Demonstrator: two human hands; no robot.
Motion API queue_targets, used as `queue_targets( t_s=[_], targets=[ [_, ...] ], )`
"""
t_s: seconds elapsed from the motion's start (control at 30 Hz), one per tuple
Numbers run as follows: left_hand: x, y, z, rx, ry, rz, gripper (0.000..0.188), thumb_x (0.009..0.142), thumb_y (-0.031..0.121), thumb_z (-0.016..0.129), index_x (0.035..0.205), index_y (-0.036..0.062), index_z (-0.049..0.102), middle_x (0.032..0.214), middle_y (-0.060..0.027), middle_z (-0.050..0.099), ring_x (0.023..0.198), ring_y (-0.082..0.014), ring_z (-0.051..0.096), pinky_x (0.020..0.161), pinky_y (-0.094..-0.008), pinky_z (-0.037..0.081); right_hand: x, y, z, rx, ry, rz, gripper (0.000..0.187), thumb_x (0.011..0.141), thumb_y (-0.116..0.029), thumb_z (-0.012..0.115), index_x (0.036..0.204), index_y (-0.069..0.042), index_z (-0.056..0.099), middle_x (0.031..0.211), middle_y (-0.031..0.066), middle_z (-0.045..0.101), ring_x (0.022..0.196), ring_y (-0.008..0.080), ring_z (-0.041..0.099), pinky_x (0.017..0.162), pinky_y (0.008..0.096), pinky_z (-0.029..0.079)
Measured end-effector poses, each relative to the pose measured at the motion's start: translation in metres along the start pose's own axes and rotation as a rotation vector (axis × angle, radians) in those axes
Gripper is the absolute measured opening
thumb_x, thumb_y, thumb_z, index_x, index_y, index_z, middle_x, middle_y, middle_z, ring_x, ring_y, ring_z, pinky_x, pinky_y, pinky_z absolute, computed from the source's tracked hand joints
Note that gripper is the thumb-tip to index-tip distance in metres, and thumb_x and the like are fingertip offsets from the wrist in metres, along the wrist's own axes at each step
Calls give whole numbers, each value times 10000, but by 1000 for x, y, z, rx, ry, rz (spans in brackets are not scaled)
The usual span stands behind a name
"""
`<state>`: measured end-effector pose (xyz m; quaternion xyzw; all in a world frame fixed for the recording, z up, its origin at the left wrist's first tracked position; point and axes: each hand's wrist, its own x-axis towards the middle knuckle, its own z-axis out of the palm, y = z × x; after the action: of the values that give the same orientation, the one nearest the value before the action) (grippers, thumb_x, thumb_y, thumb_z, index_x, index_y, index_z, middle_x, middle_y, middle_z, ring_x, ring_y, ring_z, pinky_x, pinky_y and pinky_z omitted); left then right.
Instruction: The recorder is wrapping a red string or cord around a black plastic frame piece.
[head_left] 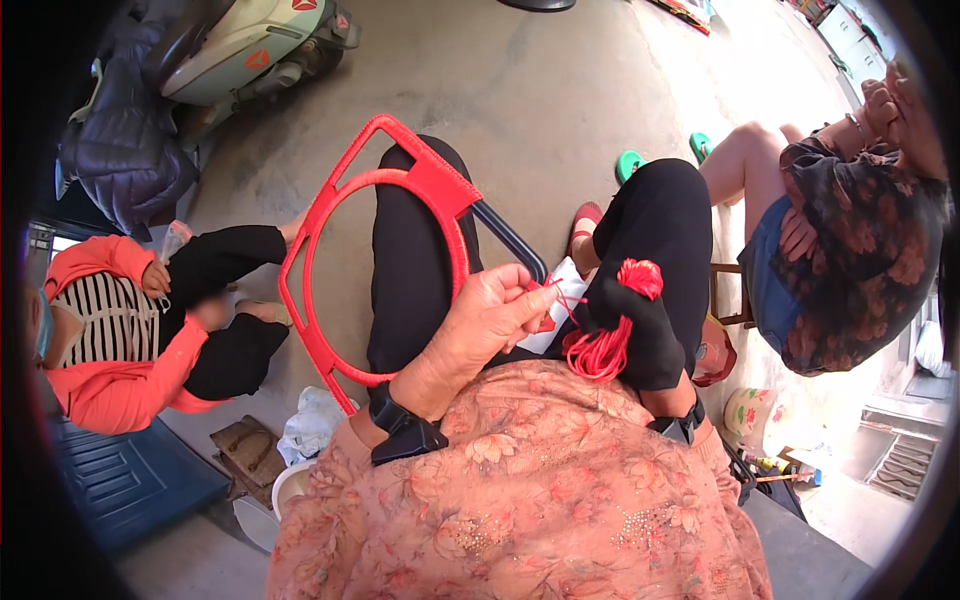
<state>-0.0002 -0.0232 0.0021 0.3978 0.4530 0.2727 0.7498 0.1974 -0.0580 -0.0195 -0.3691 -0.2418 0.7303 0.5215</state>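
Note:
A frame (318, 225), with a ring inside an angular outline, is largely wrapped in red cord and rests over my left thigh. Its black bar (510, 238) is bare and bends near my fingers. My left hand (490, 315) is closed, pinching the frame at that bend, with thin red strands by the fingertips. In a black glove, my right hand (637, 325) is closed around a hank of red cord (598, 352); a bunched end (640, 278) sticks out above the fist and loops hang below. Something white (565, 295) lies between my hands, partly hidden.
A person in a coral jacket (115, 395) sits at my left, another in a dark floral top (860, 250) at my right. A scooter (250, 55) stands at the far left. Near my left elbow are a white bucket (290, 485) and a blue panel (140, 480); a patterned tub (755, 415) stands right.

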Motion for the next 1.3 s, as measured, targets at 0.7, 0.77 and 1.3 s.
queue_targets(
  t_s=[0.7, 0.77, 1.3],
  targets=[
    [0, -15, -19, 301, 483, 722, 399, 947, 153, 549, 1274, -43, 428, 1013, -88, 624, 725, -43, 523, 619, -175, 442, 57, -29, 60, -1761, -347, -1051, 462, 700, -113, 687, 1150, -97, 587, 1128, 111, 592, 1026, 302, 576, 886, 377, 466],
    [0, -14, -19, 290, 479, 685, 400, 924, 110, 572, 1269, -38, 434, 989, -71, 623, 701, -32, 496, 617, -165, 425, 54, -25, 59, -1627, -423, -965, 448, 728, -84, 675, 1165, -88, 576, 1117, 114, 601, 1002, 302, 594, 877, 365, 478],
    [5, -10, -34, 614, 788, 745, 505, 727, -96, 618, 1210, -4, 505, 786, -54, 573, 537, -103, 450, 539, -276, 426, 94, 21, 6, -796, -584, -34, 518, 881, 37, 521, 1379, 26, 383, 1305, 55, 513, 1102, 113, 535, 940, 260, 439]
  ],
)
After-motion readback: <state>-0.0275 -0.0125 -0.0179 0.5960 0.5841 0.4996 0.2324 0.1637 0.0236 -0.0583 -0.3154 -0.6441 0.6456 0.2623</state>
